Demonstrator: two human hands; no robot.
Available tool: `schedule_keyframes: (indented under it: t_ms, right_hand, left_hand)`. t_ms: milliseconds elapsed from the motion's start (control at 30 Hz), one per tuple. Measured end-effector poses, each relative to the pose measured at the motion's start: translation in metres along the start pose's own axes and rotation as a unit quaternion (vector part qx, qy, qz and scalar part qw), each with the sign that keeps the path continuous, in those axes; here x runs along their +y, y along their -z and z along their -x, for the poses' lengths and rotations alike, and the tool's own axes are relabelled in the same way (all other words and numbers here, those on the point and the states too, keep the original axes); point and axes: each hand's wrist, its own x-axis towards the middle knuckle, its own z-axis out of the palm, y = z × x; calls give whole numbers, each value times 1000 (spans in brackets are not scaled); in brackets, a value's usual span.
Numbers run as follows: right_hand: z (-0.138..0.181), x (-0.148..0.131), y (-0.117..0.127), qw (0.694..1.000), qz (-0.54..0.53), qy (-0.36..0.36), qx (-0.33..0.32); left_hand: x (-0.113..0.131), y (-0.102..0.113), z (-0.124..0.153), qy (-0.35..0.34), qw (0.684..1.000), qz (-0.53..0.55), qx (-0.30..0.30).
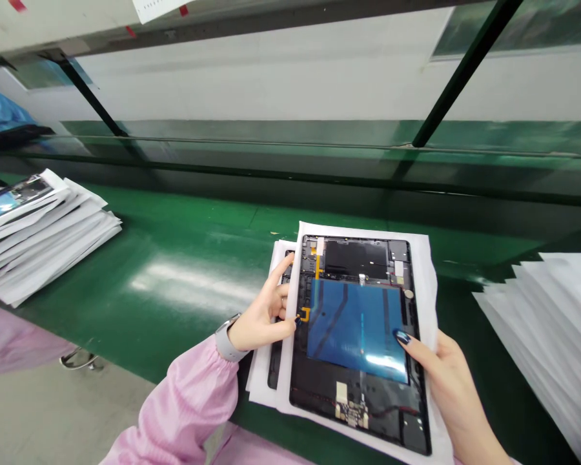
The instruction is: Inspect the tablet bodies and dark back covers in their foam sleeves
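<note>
An opened tablet [358, 413], its battery and circuit parts bare, lies face up on a white sheet [423, 271]. My right hand [445, 374] grips its right side, thumb on the blue battery film [353, 323] and fingers under the sheet. At the left edge, my left hand [266, 310] has its thumb on the rim near an orange flex cable [305, 314], with the index finger reaching up along the side. Beneath and to the left shows a second tablet [274, 365] on its own white sheet, mostly hidden by the upper one.
A stack of white sheets with tablets between them [53, 239] stands on the green bench [184, 219] at left. More layered white sheets [552, 310] lie at right. Dark slanted posts [445, 97] rise behind the bench. A pink sleeve [19, 339] shows at far left.
</note>
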Motion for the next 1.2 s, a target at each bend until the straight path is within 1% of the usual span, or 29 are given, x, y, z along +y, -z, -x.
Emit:
schedule_keyframes:
  t_ms: [67, 167, 333, 500, 667, 800, 933, 1033, 1133, 1200]
  right_hand:
    - [0, -1, -1, 1000, 18, 18, 6]
    - [0, -3, -3, 999, 19, 25, 8]
    - [2, -1, -1, 1000, 3, 14, 14]
    - [4, 1, 2, 1000, 3, 7, 16]
    - [3, -2, 0, 1000, 11, 9, 13]
    - [3, -2, 0, 1000, 13, 18, 11]
    - [5, 2, 2, 1000, 12, 12, 24]
    - [9, 5, 1, 999, 7, 6, 35]
    - [14, 6, 0, 998, 6, 7, 57]
    - [15, 7, 0, 998, 13, 10, 57]
  left_hand:
    - [0, 0, 0, 1, 1000, -13, -2]
    - [0, 1, 0, 0, 1000, -12, -5]
    - [-3, 6, 0, 4, 999, 40, 0]
    - [-7, 10, -1, 26, 997, 75, -9]
    - [-3, 7, -3, 9, 998, 51, -20]
    - [-1, 5, -4, 12, 999, 31, -24]
    - [-1, 5, -4, -20, 1000, 14, -9]
    - [-2, 6, -4, -48, 999, 4, -11]
    - [-2, 6, -4, -51, 999, 0, -9]
    - [-2, 5, -3, -47, 999, -4, -1]
